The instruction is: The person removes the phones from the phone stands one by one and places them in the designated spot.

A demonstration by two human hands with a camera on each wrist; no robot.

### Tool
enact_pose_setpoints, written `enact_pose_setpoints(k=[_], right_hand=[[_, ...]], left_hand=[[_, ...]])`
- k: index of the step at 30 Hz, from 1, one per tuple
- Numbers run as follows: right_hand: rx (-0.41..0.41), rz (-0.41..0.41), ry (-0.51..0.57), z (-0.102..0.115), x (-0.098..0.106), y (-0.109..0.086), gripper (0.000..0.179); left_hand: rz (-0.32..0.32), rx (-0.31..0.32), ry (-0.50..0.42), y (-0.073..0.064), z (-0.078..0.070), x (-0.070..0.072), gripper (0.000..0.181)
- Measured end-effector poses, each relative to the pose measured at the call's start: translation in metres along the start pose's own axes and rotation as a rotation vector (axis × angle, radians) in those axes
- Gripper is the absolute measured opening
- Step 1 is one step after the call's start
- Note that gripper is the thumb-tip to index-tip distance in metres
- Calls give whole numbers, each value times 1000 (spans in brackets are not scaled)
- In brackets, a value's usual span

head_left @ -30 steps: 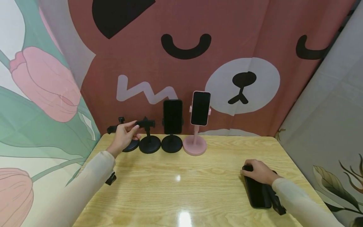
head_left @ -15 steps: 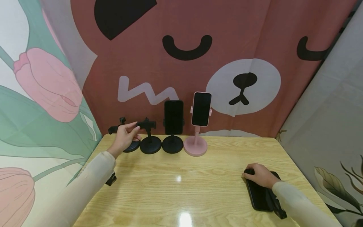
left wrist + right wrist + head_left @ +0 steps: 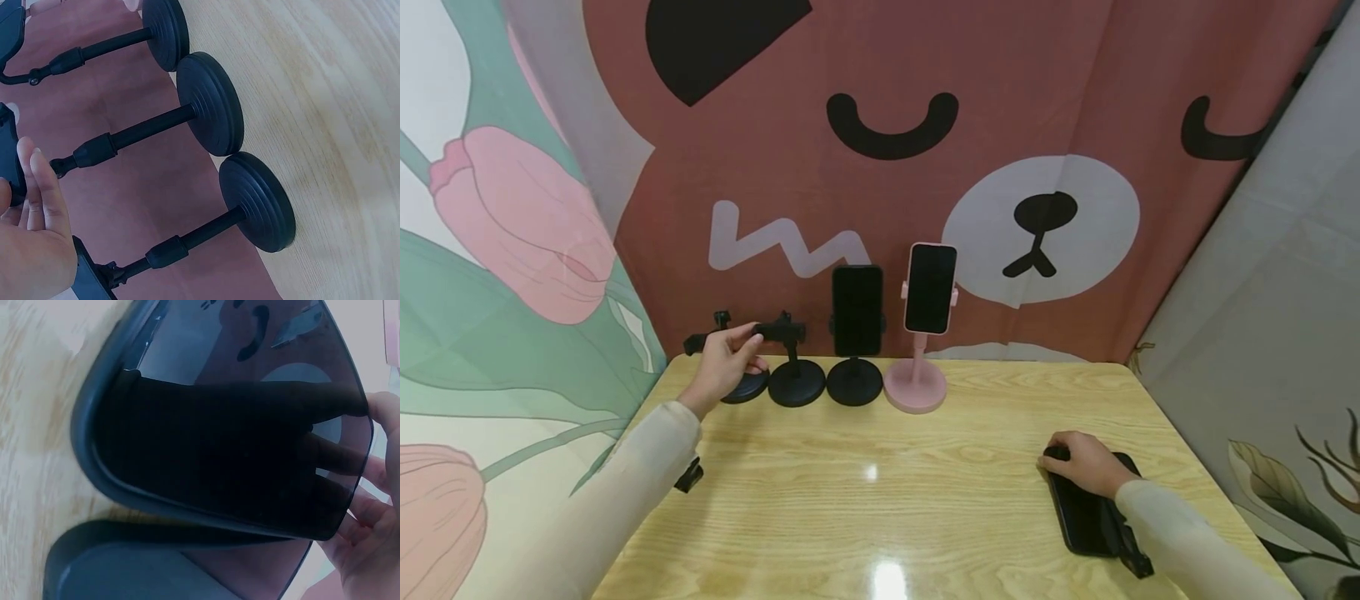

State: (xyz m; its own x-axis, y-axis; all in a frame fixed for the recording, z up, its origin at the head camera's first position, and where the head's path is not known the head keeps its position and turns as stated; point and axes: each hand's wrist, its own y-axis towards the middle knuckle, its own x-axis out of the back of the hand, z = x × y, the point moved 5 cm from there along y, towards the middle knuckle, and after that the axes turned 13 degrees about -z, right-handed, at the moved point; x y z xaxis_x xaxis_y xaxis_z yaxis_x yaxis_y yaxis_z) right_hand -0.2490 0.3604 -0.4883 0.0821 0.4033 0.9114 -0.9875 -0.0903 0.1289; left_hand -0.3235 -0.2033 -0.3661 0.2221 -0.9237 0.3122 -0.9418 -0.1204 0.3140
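Observation:
At the back left, my left hand (image 3: 721, 364) pinches one end of the black clamp (image 3: 784, 332) on a black round-based phone stand. That clamp holds no phone. Partly behind the hand is another black stand (image 3: 256, 203), whose own clamp is seen in part. My right hand (image 3: 1088, 463) grips the far end of a black phone (image 3: 1081, 521) at the front right of the table. Close beside this phone is a second black phone (image 3: 144, 569), mostly hidden under the right hand and wrist in the head view.
Right of the left hand's stand come a black stand holding a black phone (image 3: 857, 310) and a pink stand (image 3: 916, 387) holding a phone in a pink frame (image 3: 931, 288). The bases line the back of the wooden table (image 3: 820, 500). A patterned curtain (image 3: 820, 192) hangs behind.
The clamp under my left hand has shifted slightly left with the hand. My right hand has moved slightly down on the phone, and more of the second phone shows beyond it.

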Motion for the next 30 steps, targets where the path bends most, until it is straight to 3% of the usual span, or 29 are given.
enact_pose_setpoints(k=[11,19,30], right_hand=[[2,-24,-32,-3,-1,0,31],[-3,-27,-51,-1,0,-1,36],[-25,-1,-78,-2,-1,0,36]], left_hand=[[0,42,16,-1,6,3,53],[-2,43,-21,-3,5,3,56],[6,55,4,-3,8,2,56]])
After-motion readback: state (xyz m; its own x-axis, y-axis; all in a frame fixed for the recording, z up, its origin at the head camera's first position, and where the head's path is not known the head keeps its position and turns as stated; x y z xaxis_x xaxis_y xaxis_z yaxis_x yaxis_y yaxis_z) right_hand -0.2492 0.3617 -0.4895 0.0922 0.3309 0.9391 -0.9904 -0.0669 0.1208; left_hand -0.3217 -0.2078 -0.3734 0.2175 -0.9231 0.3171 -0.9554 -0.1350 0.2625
